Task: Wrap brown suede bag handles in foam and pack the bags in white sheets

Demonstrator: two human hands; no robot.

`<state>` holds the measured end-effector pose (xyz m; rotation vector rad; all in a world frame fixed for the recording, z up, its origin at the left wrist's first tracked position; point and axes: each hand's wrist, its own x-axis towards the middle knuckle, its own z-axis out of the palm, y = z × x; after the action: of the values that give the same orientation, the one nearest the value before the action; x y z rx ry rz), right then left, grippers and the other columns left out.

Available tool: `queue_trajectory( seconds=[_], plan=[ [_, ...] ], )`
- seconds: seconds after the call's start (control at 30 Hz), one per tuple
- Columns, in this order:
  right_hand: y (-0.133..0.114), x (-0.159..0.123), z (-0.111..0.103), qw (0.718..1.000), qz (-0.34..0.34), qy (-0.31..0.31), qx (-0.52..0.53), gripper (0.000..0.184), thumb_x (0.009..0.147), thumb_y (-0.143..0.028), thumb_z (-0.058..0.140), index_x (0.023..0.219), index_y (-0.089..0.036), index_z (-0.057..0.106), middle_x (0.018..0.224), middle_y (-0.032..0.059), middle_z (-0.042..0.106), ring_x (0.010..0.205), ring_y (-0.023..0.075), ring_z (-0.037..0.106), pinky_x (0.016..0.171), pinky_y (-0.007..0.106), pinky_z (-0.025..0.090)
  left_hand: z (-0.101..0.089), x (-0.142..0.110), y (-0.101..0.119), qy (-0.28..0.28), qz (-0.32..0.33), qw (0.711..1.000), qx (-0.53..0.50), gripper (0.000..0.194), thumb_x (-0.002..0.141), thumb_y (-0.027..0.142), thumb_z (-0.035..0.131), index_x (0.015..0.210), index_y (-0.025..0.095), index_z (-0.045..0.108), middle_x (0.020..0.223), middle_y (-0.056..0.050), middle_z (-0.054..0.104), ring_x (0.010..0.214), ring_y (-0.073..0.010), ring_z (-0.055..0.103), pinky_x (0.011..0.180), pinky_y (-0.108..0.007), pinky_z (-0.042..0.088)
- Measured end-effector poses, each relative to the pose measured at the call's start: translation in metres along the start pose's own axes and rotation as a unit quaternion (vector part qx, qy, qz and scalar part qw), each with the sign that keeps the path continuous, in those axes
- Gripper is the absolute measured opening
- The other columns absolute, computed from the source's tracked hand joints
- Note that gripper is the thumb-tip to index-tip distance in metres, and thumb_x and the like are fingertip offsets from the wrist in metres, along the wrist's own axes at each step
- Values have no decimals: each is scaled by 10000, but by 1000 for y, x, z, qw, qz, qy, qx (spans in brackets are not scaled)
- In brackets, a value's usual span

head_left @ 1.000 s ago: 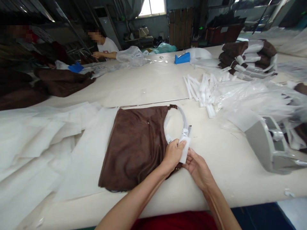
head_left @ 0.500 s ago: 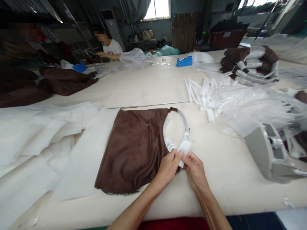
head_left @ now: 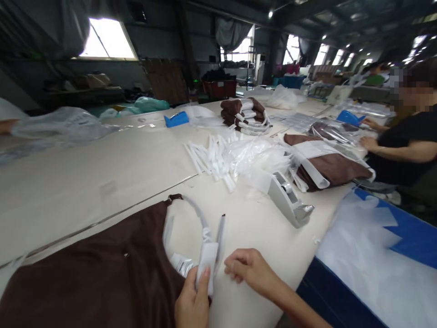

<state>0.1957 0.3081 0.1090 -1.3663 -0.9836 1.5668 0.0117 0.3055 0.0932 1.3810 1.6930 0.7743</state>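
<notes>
Right hand [head_left: 249, 269] moving off the soft white foam wrap [head_left: 207, 257], half open, holding nothing, left hand [head_left: 193, 300] pinching the wrap beside the brown leather bag [head_left: 102, 273]

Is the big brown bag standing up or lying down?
Lying down: the bag spreads flat on the table, its strap curving beside it.

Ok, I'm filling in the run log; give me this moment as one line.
left hand: holds wrap on strap | right hand: fingers curled, off strap | bag: on table | dispenser: on table, beyond right hand
</notes>
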Motion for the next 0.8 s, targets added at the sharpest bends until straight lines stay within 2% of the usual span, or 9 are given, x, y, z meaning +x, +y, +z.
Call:
queue_trajectory(
  seconds=[0.07, 0.13, 0.23, 0.3, 0.37, 0.47, 0.63, 0.73, 0.8],
  plan=[
    [-14, -14, -35, 993, -51, 99, -43, 294, 770, -449, 635, 784, -167, 718, 725, 43, 692, 593, 133, 548, 553, 254, 420, 2, 5, -2, -12, -1, 1000, 3, 417, 834, 631, 472, 878, 245, 624, 746, 1, 712, 702, -222, 666, 657, -259, 498],
    [-34, -30, -75, 968, -106, 209, -86, 299, 779, -461, 632, 830, -183, 729, 707, 28, 680, 596, 138, 537, 566, 262, 423, 3, 10, -1, -30, -16, 999, -10, 404, 835, 623, 458, 894, 256, 616, 840, -15, 750, 717, -229, 699, 683, -268, 521],
    [-64, -49, -133, 905, -170, 357, -159, 327, 760, -496, 663, 876, -200, 742, 742, 31, 683, 653, 168, 556, 623, 290, 441, 6, 19, 3, -56, -21, 998, -9, 399, 842, 615, 435, 902, 260, 606, 853, -10, 760, 630, -212, 689, 655, -273, 529],
    [-78, -51, -164, 863, -185, 420, -211, 340, 738, -512, 665, 861, -207, 749, 817, 54, 701, 752, 209, 589, 688, 319, 450, 7, 24, 4, -70, -7, 997, -6, 382, 848, 600, 432, 884, 260, 602, 815, -1, 756, 586, -201, 669, 618, -267, 518],
    [-86, -45, -186, 848, -171, 436, -249, 320, 687, -500, 678, 796, -209, 750, 878, 72, 709, 865, 254, 596, 756, 348, 445, 7, 26, 5, -87, 2, 996, -9, 365, 853, 586, 433, 873, 260, 596, 810, 0, 757, 578, -198, 663, 605, -263, 513],
    [-90, -30, -201, 869, -125, 404, -256, 269, 600, -454, 727, 665, -193, 726, 791, 70, 707, 839, 268, 592, 743, 354, 435, 6, 27, 4, -103, 1, 995, -12, 356, 867, 577, 419, 901, 264, 585, 864, -3, 763, 596, -198, 674, 633, -267, 518],
    [-93, -16, -198, 910, -69, 352, -210, 319, 595, -457, 765, 604, -146, 695, 504, 14, 587, 563, 186, 529, 570, 311, 388, 5, 28, 3, -108, 11, 994, -14, 351, 877, 565, 389, 881, 266, 575, 870, -9, 760, 602, -201, 679, 657, -275, 526],
    [-95, -15, -193, 919, -54, 345, -181, 345, 637, -451, 783, 668, -117, 703, 503, -1, 571, 515, 142, 493, 538, 288, 373, 6, 29, 2, -109, 19, 993, -26, 363, 875, 569, 387, 878, 262, 581, 861, -14, 759, 606, -207, 682, 662, -284, 533],
    [-96, -14, -191, 921, -50, 349, -166, 343, 739, -450, 755, 780, -114, 700, 603, -1, 612, 532, 119, 509, 539, 267, 405, 7, 29, 1, -113, 20, 993, -33, 363, 873, 569, 389, 881, 261, 582, 866, -16, 761, 615, -211, 687, 664, -288, 537]
  ],
)
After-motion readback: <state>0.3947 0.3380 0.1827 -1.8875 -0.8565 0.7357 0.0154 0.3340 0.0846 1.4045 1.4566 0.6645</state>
